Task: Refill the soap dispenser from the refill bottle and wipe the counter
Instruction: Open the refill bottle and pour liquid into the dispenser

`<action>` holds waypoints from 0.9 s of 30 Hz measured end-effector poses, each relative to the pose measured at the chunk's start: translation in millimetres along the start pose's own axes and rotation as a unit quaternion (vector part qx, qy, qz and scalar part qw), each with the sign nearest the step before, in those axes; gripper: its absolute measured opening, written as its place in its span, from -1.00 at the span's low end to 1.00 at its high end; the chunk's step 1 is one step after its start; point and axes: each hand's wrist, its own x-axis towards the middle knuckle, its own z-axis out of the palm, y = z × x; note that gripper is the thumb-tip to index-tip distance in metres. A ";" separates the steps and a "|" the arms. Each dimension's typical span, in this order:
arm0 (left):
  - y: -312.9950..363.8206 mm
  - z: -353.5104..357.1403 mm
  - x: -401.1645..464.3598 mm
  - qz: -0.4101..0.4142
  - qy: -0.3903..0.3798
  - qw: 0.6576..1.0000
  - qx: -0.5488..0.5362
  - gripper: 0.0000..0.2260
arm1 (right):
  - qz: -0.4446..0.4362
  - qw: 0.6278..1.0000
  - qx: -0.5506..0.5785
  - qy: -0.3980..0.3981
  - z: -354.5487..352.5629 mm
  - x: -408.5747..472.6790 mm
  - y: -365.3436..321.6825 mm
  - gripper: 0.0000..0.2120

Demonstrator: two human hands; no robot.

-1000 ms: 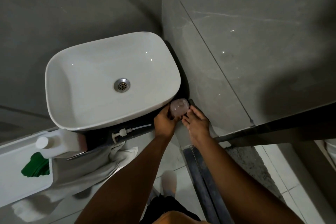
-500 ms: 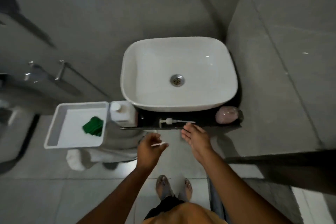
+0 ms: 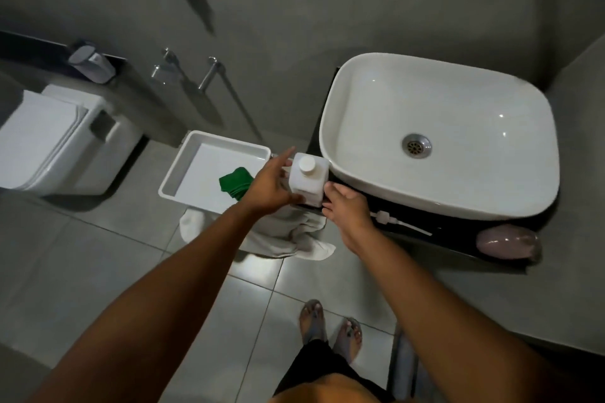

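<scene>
The white refill bottle (image 3: 307, 181) with its round cap on stands on the dark counter (image 3: 455, 239), left of the sink (image 3: 360, 101). My left hand (image 3: 270, 185) grips it, fingers along its far left side and thumb on the near side. My right hand (image 3: 347, 206) touches the bottle's lower right edge with its fingertips. The white pump head (image 3: 394, 221) with its tube lies flat on the counter to the right. Further right, the pink dispenser body (image 3: 507, 240) sits at the counter's end. A green cloth (image 3: 234, 181) lies in a white tray (image 3: 183, 173).
A white towel (image 3: 288, 234) hangs below the tray and counter edge. A toilet (image 3: 55, 141) stands at the far left, with a towel bar (image 3: 229, 95) on the wall. My feet (image 3: 330, 327) are on the tiled floor.
Both hands moved left from the dispenser and pump to the refill bottle. My left hand took hold of the bottle. The view swung left.
</scene>
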 end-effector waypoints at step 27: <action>150.6 -43.7 -38.5 0.154 -0.002 0.987 -0.055 -0.37 | -0.435 0.575 -0.675 -0.155 -28.4 -120.7 -253.9 -0.48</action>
